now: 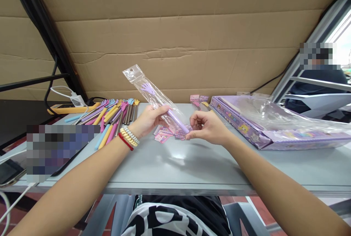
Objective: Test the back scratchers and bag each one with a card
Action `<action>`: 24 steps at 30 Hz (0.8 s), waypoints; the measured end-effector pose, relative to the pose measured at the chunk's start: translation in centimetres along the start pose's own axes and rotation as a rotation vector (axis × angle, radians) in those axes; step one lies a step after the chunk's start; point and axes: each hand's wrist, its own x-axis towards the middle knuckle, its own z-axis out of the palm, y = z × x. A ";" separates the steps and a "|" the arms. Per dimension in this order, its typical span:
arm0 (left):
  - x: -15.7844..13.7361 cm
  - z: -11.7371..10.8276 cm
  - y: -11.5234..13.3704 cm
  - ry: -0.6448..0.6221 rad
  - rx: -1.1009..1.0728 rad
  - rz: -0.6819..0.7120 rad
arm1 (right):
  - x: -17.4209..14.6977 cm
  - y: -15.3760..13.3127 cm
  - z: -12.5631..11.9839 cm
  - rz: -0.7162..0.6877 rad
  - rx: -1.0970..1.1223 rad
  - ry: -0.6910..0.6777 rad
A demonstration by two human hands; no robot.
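A purple back scratcher (177, 120) with a small hand-shaped head lies inside a clear plastic bag (133, 73), held slanting above the table. My left hand (150, 120) grips the bagged scratcher around its middle, thumb on top. At the lower end, my right hand (206, 125) is closed, thumb and finger pinching the bag beside the handle's tip. Beneath them lie several small pink printed cards (163, 133). Left of my left hand is a pile of loose back scratchers (111, 113) in blue, yellow, pink and purple.
A purple printed box (241, 119) covered with clear plastic bags (274, 113) sits on the right. More cards (195, 98) lie near the cardboard wall (175, 38). On the left are a phone (12, 170), a white charger (77, 99) and cables. Another person sits beyond the frame at right.
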 end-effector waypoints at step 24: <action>0.0 1.0 -0.4 0.051 0.023 0.009 | -0.3 0.5 1.2 -0.113 -0.328 -0.130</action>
